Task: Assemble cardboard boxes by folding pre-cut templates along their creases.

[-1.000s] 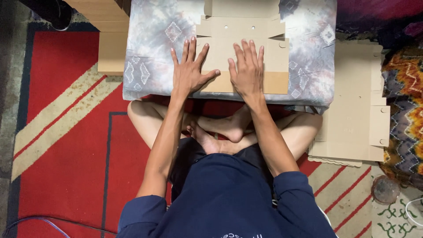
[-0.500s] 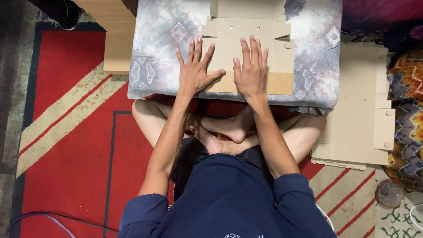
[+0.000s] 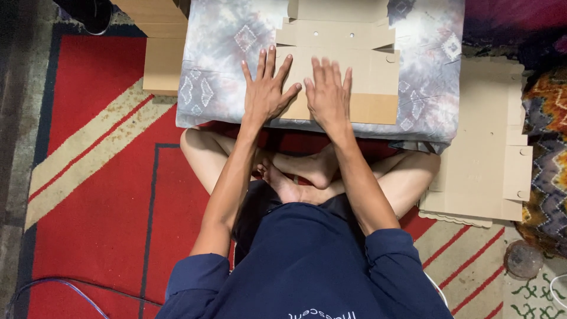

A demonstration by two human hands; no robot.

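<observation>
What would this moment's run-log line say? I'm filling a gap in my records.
left hand: flat on cardboard | right hand: flat on cardboard | cardboard: on cloth-covered table

Both arms reach forward, straight — the left hand [image 3: 267,88] and the right hand [image 3: 328,93] lie palm-down, flat, fingers spread, side by side, thumbs nearly meeting above the crossed legs [image 3: 307,171].

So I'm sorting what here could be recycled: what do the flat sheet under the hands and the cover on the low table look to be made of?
The flat sheet looks like plain brown cardboard: matte, with die-cut flaps, punched holes and fold lines. The table cover seems to be soft printed fabric, grey and mottled, draping over the edge. Both the left hand and the right hand press flat on the sheet.
</observation>
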